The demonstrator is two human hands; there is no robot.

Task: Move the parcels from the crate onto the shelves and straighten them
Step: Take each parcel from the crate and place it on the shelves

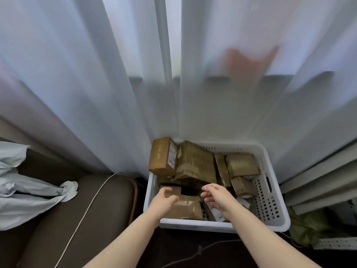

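Parcels: brown parcels (195, 161) are lying heaped in the white crate (267, 200) by the curtain (77, 93).
Hands: left hand (164, 199) and right hand (217, 196) are hovering above them, fingers loosely curled, gripping nothing.

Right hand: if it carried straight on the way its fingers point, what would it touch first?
Probably the flat taped parcel low in the white crate: the right hand hovers with fingers aimed left and down at it. Depth is unclear, so it could pass over it toward the left hand.
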